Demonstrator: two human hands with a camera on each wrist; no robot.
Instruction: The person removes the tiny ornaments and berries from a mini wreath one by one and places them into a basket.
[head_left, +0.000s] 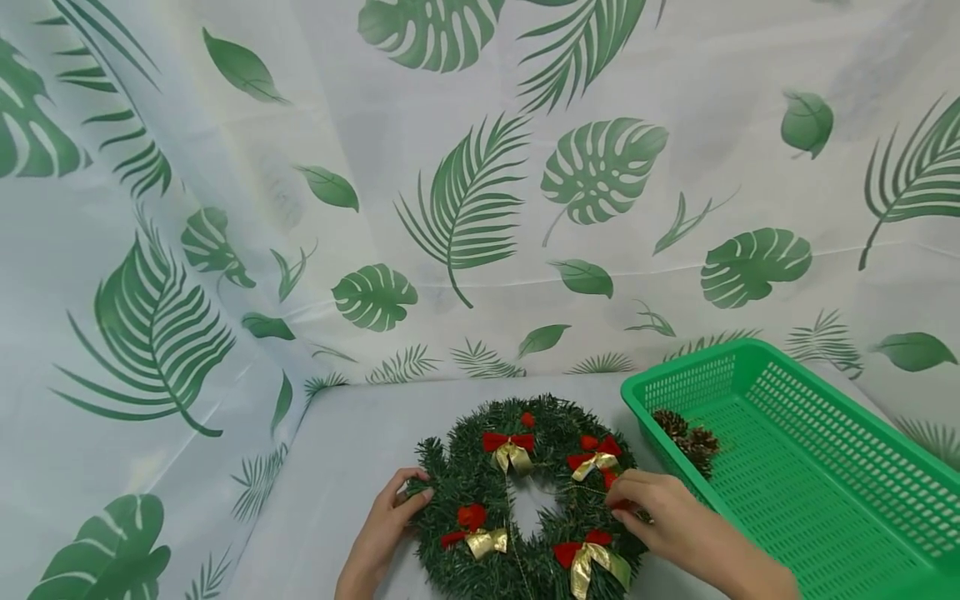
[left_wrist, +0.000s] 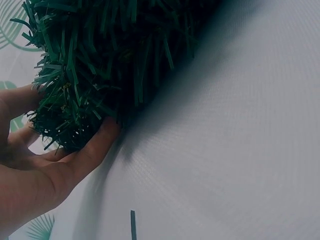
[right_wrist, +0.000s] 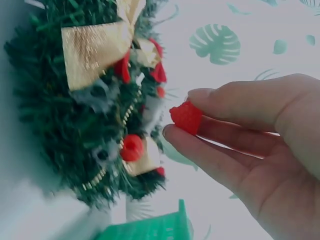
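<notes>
A Grip on the Left, a Pinch on the Right!

Behind everything rose the big backdrop (head_left: 322,108), white with green monstera and palm leaves printed all over it. Below it spread the white-covered tabletop (head_left: 337,442), and there on the right stood the green plastic basket (head_left: 795,492), long and lattice-walled. Then the centrepiece: my artificial pine wreath (head_left: 551,421), sitting on the tabletop just left of the basket! My left hand (head_left: 390,518) had it by the outer left edge, thumb and fingers curled round the bristly green. Across at the right side was my right hand (head_left: 667,510), thumb and fingertip drawn narrow on a tiny catch. Four red-and-gold bows (head_left: 512,452) ringed the middle, two far, two near. Brown pine cones (head_left: 697,446) huddled inside the basket by its left wall. A fine gold bead string (right_wrist: 95,179) threaded the needles. And smallest of all, that catch: a red raspberry ornament (right_wrist: 186,117), pinched in my right fingers at the wreath's right side; whether it touched the needles, I couldn't tell.
</notes>
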